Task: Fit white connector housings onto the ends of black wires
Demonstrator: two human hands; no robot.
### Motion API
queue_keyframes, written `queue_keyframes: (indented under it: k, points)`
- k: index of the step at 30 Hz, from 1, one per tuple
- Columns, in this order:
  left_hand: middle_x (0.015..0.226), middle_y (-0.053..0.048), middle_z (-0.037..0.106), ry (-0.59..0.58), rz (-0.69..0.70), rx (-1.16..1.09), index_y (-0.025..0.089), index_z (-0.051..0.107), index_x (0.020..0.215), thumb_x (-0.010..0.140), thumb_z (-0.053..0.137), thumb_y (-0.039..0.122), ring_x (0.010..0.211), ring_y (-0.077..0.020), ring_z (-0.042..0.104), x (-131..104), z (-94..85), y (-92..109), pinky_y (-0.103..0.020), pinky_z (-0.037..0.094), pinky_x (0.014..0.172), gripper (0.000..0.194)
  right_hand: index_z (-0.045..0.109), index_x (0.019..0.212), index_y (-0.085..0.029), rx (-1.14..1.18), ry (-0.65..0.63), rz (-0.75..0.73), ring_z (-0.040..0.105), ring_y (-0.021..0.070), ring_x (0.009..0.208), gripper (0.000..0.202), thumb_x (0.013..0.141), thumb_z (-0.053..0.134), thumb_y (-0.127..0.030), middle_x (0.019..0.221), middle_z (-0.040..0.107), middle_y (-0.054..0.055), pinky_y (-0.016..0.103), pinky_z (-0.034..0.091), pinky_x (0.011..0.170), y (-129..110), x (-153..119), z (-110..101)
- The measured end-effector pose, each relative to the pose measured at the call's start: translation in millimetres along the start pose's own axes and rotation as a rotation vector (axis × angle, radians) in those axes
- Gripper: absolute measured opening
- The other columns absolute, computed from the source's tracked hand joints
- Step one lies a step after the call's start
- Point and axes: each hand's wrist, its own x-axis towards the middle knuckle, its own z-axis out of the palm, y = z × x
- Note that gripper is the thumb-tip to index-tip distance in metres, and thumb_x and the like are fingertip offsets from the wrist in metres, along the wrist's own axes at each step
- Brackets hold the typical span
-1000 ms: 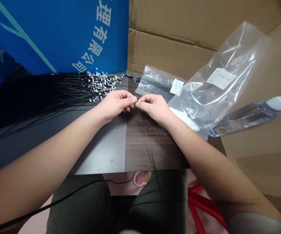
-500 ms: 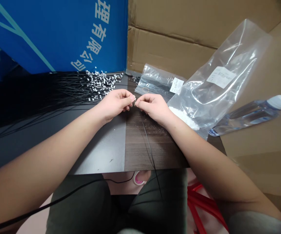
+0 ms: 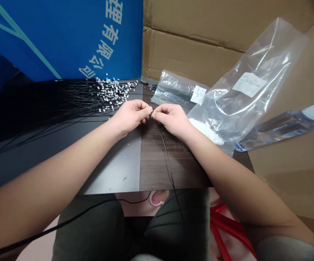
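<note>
Over the dark tabletop, my left hand (image 3: 133,115) is closed, thumb and forefinger pinching a small white connector (image 3: 151,110) that is mostly covered. Just to its right, my right hand (image 3: 172,117) is also closed in a pinch, its fingertips almost meeting the left ones. From under the right fingers a thin black wire (image 3: 167,159) runs down over the table edge toward my lap. Its upper end is hidden by the fingers. To the left lies a large bundle of black wires (image 3: 32,99) with white connectors (image 3: 113,92) on their ends.
A clear bag (image 3: 255,79) with small white pieces (image 3: 206,130) lies to the right, beside a water bottle (image 3: 280,128). Behind my hands is a flat labelled bag (image 3: 173,88) with black wires. Blue board (image 3: 64,32) and cardboard (image 3: 189,18) stand at the back.
My two hands have barely moved and keep their pinches fingertip to fingertip. The hanging black wire has swung slightly to the right.
</note>
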Motion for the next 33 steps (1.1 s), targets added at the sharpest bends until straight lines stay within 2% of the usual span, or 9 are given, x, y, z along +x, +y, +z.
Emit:
queue_keyframes:
  k: [12,19,23,27,30,33]
  points:
    - [0.066,0.001,0.061,0.033,0.009,-0.017,0.016,0.063,0.072,0.083,0.079,0.025,0.055,-0.0082,0.051,1,3.0,-3,-0.023,0.041,0.055,0.022,0.068,0.07,-0.019,-0.009,0.036,-0.008,0.047,0.0126,0.063,0.012,0.08,0.068,-0.026,0.066,0.06,-0.002,0.03,0.038,0.064,-4,1,2]
    - [0.066,0.0,0.061,0.018,-0.029,-0.027,0.016,0.064,0.073,0.081,0.083,0.031,0.054,-0.0083,0.05,2,-2.4,-1,-0.024,0.039,0.053,0.026,0.072,0.076,-0.018,-0.037,0.006,-0.026,0.052,0.0139,0.065,0.02,0.085,0.073,-0.036,0.07,0.065,0.0,0.032,0.043,0.066,-3,1,-6]
    - [0.064,0.001,0.058,-0.045,-0.067,-0.02,0.016,0.064,0.074,0.083,0.084,0.033,0.052,-0.0078,0.046,3,-9.3,1,-0.023,0.034,0.05,0.027,0.076,0.089,-0.019,0.002,0.041,-0.14,0.058,0.0143,0.069,0.016,0.088,0.071,-0.034,0.081,0.072,0.002,0.032,0.048,0.071,1,3,-12]
    - [0.067,0.0,0.059,-0.091,-0.067,-0.007,0.016,0.065,0.077,0.085,0.082,0.034,0.054,-0.0081,0.047,4,-13.0,-1,-0.023,0.034,0.05,0.026,0.08,0.106,-0.019,-0.074,-0.01,-0.27,0.066,0.0175,0.08,0.021,0.091,0.071,-0.03,0.095,0.079,0.003,0.036,0.054,0.08,5,4,-12]
    - [0.068,0.0,0.059,-0.087,-0.048,0.017,0.016,0.066,0.078,0.087,0.081,0.035,0.055,-0.0084,0.048,4,-13.4,-3,-0.023,0.034,0.051,0.026,0.082,0.106,-0.021,-0.166,-0.011,-0.331,0.071,0.0205,0.092,0.019,0.094,0.068,-0.029,0.103,0.081,0.004,0.038,0.055,0.088,6,3,-9]
    - [0.068,0.0,0.058,-0.076,-0.043,0.004,0.016,0.065,0.078,0.087,0.08,0.034,0.054,-0.0079,0.047,3,-11.8,-3,-0.023,0.033,0.051,0.026,0.082,0.103,-0.022,-0.212,0.02,-0.363,0.073,0.0215,0.095,0.017,0.095,0.068,-0.027,0.104,0.082,0.004,0.038,0.055,0.09,7,3,-7]
